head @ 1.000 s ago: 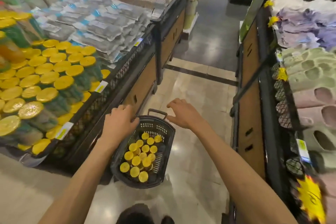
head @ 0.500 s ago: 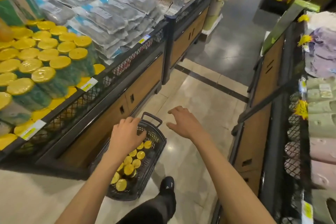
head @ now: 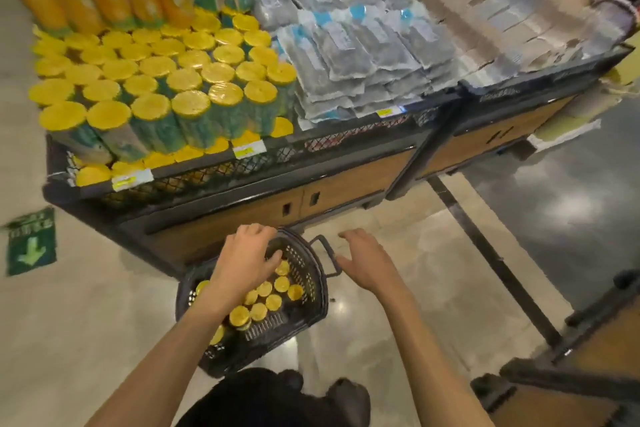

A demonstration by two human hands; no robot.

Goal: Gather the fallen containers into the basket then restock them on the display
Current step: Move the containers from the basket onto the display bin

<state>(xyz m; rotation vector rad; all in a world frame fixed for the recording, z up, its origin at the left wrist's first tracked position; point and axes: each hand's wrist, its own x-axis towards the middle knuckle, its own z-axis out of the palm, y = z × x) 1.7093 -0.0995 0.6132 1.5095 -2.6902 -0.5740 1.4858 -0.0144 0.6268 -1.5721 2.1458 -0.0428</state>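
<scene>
Now the left hand (head: 246, 260) has dropped in over the yellow-lidded containers (head: 273, 302) in the basket (head: 317, 302), grip unclear, right hand (head: 367, 263) grip wide beside the handle (head: 327, 253), parked by the display (head: 346, 180) for restocking, I reckon.

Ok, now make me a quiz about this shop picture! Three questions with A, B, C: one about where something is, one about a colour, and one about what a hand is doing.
1. Where is the basket?
A. Hanging on a wall hook
B. Low down in front of the display
C. On a chair

2. What colour are the lids of the containers in the basket?
A. Yellow
B. Red
C. White

3. What is the right hand doing?
A. Gripping a container
B. Holding a phone
C. Holding nothing, fingers spread

Answers:
1 B, the basket is below the display's wooden front.
2 A, every lid seen in the basket is yellow.
3 C, the fingers are straight and apart, with nothing in them.
</scene>
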